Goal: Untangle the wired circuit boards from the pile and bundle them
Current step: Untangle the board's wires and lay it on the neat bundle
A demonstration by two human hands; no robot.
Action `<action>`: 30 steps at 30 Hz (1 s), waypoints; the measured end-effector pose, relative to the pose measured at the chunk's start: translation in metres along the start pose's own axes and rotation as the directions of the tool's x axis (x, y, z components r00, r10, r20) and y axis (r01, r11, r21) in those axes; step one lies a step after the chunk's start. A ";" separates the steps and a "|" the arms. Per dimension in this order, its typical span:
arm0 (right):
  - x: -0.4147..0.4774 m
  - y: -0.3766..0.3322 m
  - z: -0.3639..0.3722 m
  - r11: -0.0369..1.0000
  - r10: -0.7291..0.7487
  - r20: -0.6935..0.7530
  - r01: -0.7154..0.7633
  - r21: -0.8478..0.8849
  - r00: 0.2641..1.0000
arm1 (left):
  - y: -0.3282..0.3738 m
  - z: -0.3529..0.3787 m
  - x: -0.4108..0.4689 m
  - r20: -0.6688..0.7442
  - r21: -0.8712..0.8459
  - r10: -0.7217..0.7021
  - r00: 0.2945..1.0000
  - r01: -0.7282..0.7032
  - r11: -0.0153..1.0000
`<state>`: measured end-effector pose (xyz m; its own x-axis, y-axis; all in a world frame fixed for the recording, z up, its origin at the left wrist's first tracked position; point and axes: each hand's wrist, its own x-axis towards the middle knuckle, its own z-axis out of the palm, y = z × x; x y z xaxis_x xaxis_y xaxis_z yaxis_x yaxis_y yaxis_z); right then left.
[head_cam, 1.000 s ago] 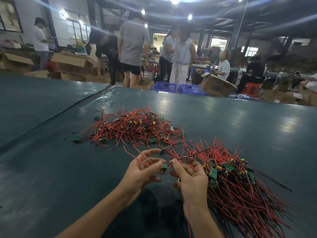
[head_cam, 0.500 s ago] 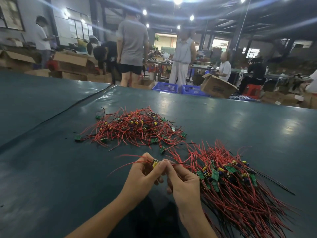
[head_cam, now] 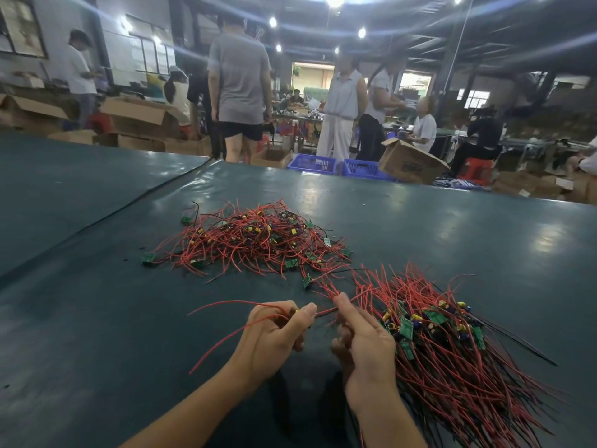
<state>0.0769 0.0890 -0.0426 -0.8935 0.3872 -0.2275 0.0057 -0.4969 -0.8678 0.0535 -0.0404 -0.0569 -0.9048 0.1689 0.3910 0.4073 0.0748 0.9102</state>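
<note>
I am looking down at a pile (head_cam: 255, 240) of red wires and small green boards lying tangled on the dark green desk (head_cam: 97, 334); everything else I am placing from that pile. On the near side of the pile, the left hand (head_cam: 274, 334) is hovering just above the desk; its fingers are curling in and its thumb is pressing down on a wired board (head_cam: 292, 313), of which only a brownish sliver is showing; two red leads (head_cam: 226, 305) are trailing out from this grip, away to the left. Just to the right of it, also nearer to me than the pile, the right hand (head_cam: 365, 344) is turning its back to me; its forefinger is stretching up against some red wires while the lower fingers are curling under; the thumb is hidden, so I cannot tell whether it is actually gripping anything. One red wire is running across the small gap between the two hands. To the near right of the pile, a second heap (head_cam: 452, 350) is lying with its wires combed mostly one way, boards gathered at its left; the right hand is touching its edge. A lone green board (head_cam: 148, 258) is sitting just off the pile's left edge. Beyond the pile, past the desk's far edge, two blue baskets (head_cam: 313, 163) and a cardboard box (head_cam: 410, 164) are standing, with several people standing and sitting among more boxes.
</note>
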 end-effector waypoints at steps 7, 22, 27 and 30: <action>0.014 -0.025 -0.019 0.970 -0.054 -0.128 0.082 0.230 0.990 | 0.008 -0.003 0.001 0.008 -0.025 0.008 1.000 -0.008 1.000; -0.002 0.010 0.002 0.951 -0.219 0.144 0.244 -0.192 0.965 | 0.011 0.000 -0.001 0.047 -0.055 -0.039 0.998 0.042 0.998; 0.016 -0.016 -0.018 0.988 -0.152 -0.092 0.154 0.016 0.984 | 0.014 -0.005 0.003 0.060 -0.043 -0.058 0.997 0.061 0.997; 0.022 -0.023 -0.026 0.979 -0.164 -0.149 0.179 0.095 0.975 | 0.013 -0.008 0.002 0.057 -0.068 -0.084 0.995 0.088 0.994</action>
<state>0.0690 0.1289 -0.0393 -0.8054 0.5747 -0.1450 -0.1975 -0.4909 -0.8485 0.0557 -0.0474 -0.0436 -0.9272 0.2178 0.3046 0.3168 0.0227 0.9482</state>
